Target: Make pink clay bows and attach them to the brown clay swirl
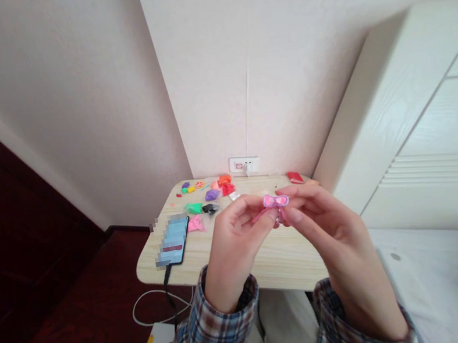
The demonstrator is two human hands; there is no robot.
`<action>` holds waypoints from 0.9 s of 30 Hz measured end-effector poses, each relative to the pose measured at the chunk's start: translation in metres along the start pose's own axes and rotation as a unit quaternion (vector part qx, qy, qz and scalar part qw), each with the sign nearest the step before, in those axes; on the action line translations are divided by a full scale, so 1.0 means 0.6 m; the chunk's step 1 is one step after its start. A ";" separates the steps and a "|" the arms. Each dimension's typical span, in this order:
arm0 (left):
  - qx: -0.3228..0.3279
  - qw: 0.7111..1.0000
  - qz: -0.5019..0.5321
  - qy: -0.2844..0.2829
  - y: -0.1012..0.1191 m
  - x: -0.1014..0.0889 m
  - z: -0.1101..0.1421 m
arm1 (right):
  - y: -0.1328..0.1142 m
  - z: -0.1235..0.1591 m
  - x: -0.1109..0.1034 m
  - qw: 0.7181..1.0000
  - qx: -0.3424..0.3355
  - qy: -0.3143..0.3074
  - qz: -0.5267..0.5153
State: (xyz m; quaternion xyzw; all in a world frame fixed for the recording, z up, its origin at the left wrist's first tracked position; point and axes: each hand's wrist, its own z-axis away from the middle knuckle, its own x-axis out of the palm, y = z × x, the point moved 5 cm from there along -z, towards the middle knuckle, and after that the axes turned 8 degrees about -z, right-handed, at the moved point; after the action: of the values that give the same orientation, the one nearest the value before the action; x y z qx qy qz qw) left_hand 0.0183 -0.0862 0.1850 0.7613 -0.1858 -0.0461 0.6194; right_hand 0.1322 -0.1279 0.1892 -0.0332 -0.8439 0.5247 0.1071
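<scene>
A small pink bow (276, 201) with a purple edge is pinched between the fingertips of both hands, raised above the table. My left hand (239, 231) closes on its left side, where a thin pink strip trails between thumb and fingers. From the right, my right hand (330, 221) grips it with thumb and index finger. The fingers hide the bow's lower part. Beyond the hands lie soft clay-like lumps in clear bags: pink (196, 223), green (193, 208), black (210, 208), purple (212, 194) and red (227, 188).
A phone (174, 241) with a cable lies at the left of the light wooden table (268, 268). Tiny coloured pieces (188, 189) sit at the back left, and a red packet (294, 177) at the back right. A wall socket (244, 165) is behind the table.
</scene>
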 end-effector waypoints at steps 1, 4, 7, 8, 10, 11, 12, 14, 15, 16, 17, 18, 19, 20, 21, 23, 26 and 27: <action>0.003 1.000 0.007 -0.001 0.002 0.001 0.007 | -0.003 0.007 -0.001 1.000 0.001 0.002 -0.003; 0.012 1.000 0.006 0.003 0.010 0.002 0.025 | -0.008 0.021 -0.005 0.999 0.024 0.000 -0.024; 0.018 1.000 -0.004 0.015 0.017 0.002 0.035 | -0.006 0.027 -0.004 0.996 0.066 -0.037 -0.053; 0.018 1.000 -0.004 0.016 0.017 0.003 0.036 | -0.005 0.028 -0.003 0.993 0.080 -0.053 -0.062; 0.011 1.000 0.000 0.015 0.014 0.005 0.035 | -0.002 0.028 -0.001 0.989 0.100 -0.077 -0.075; 0.007 1.000 0.002 0.015 0.011 0.006 0.033 | 0.000 0.027 -0.002 0.988 0.109 -0.082 -0.077; 0.003 1.000 0.004 0.015 0.007 0.007 0.031 | 0.003 0.026 -0.004 0.987 0.118 -0.083 -0.076; -0.006 1.000 0.004 0.014 -0.001 0.010 0.025 | 0.013 0.024 -0.010 0.985 0.135 -0.082 -0.068; -0.012 1.000 0.002 0.012 -0.005 0.012 0.022 | 0.019 0.022 -0.014 0.984 0.144 -0.081 -0.065; -0.018 1.000 0.001 0.008 -0.010 0.014 0.018 | 0.025 0.021 -0.017 0.983 0.153 -0.082 -0.065; -0.025 1.000 -0.001 0.005 -0.016 0.016 0.015 | 0.031 0.020 -0.020 0.981 0.161 -0.084 -0.068; -0.031 1.000 -0.002 0.003 -0.021 0.017 0.012 | 0.038 0.018 -0.024 0.980 0.168 -0.083 -0.070; -0.036 0.999 -0.004 0.002 -0.027 0.018 0.008 | 0.043 0.016 -0.028 0.979 0.172 -0.080 -0.071; -0.041 0.999 -0.004 0.002 -0.034 0.018 0.004 | 0.048 0.013 -0.031 0.980 0.172 -0.076 -0.070; -0.045 0.999 -0.004 0.002 -0.040 0.017 0.000 | 0.052 0.009 -0.035 0.981 0.170 -0.070 -0.063; -0.051 0.999 -0.006 -0.001 -0.053 0.016 -0.008 | 0.057 0.001 -0.041 0.984 0.164 -0.057 -0.042; -0.057 0.998 -0.022 0.002 -0.071 0.011 -0.018 | 0.061 -0.011 -0.048 0.985 0.161 -0.053 -0.015; -0.057 0.998 -0.030 0.004 -0.076 0.010 -0.020 | 0.062 -0.014 -0.050 0.985 0.160 -0.054 -0.011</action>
State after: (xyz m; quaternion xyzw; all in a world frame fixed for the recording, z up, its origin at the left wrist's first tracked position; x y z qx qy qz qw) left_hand 0.0376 -0.0694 0.1451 0.7306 -0.1573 -0.0718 0.6606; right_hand 0.1612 -0.1089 0.1549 0.0225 -0.7536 0.6531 0.0712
